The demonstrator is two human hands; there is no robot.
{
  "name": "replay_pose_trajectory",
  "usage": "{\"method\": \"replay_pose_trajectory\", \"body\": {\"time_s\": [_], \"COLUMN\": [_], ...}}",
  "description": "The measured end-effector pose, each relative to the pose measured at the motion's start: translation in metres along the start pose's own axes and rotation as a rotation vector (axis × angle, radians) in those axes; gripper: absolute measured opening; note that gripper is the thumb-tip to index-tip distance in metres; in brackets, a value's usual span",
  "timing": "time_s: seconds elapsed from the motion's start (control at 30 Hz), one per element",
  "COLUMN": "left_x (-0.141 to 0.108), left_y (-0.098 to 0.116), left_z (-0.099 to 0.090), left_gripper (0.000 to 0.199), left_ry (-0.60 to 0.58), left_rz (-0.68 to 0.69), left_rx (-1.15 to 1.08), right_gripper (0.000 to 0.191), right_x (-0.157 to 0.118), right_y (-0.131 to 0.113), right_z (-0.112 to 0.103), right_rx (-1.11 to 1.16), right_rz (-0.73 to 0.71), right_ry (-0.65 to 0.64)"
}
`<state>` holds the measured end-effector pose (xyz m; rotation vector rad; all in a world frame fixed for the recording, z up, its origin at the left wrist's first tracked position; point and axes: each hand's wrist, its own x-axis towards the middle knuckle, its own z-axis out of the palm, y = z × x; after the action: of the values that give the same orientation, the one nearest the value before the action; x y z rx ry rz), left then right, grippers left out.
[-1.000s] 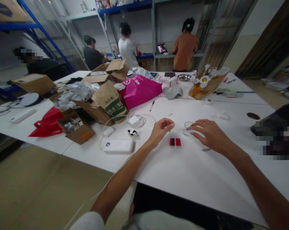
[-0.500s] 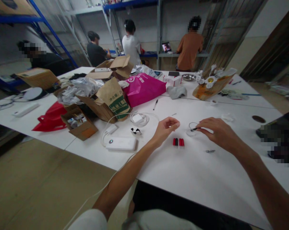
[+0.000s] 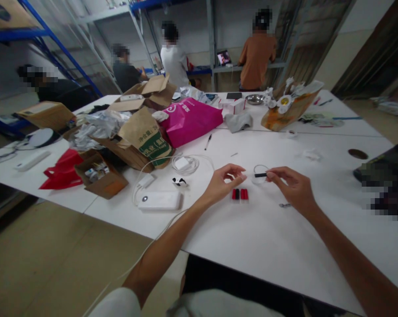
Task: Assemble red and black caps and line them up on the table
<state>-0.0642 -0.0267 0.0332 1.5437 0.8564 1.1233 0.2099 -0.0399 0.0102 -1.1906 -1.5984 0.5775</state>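
My right hand [image 3: 289,182] pinches one end of a small black stick-like piece [image 3: 261,175], held just above the white table. Behind that piece, a thin loop of wire [image 3: 260,167] and something clear show beside it. To the left, my left hand [image 3: 228,178] is curved with thumb and forefinger apart at the tips, and nothing shows between them. Red and black cylinders [image 3: 240,194] lie side by side on the table just below the gap between my hands. A small metallic item [image 3: 284,205] rests under my right hand.
A white power bank [image 3: 161,200], coiled white cable [image 3: 185,164] and open cardboard box [image 3: 101,174] are at the left. Behind them stand a brown paper bag [image 3: 147,138] and pink bag [image 3: 192,121]. A pen [image 3: 208,142] lies mid-table. Several people are beyond the table.
The black piece in my right hand has turned so more of its length shows. My left hand's fingers have shifted slightly. The whole view has moved a little to the right.
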Motion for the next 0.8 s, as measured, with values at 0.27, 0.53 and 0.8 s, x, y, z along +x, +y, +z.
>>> {"method": "replay_pose_trajectory", "body": {"time_s": [0.27,0.53,0.8], "left_x": [-0.004,0.000,-0.004], "left_y": [-0.008,-0.015,-0.006], "left_z": [0.006,0.000,-0.001], "left_gripper": [0.024,0.015,0.032], "left_ry": [-0.067,-0.073,-0.153], "left_rz": [0.377,0.645,0.554], "left_rx": [0.386,0.781,0.887], "right_gripper": [0.024,0.038,0.041], "right_x": [-0.010,-0.007,-0.009], "right_y": [-0.017,-0.030,-0.032], "right_z": [0.013,0.012,0.013], "right_rx": [0.103,0.029,0.017], "right_rz": [0.015,0.020,0.037], "right_ry": [-0.059,-0.067,-0.121]}}
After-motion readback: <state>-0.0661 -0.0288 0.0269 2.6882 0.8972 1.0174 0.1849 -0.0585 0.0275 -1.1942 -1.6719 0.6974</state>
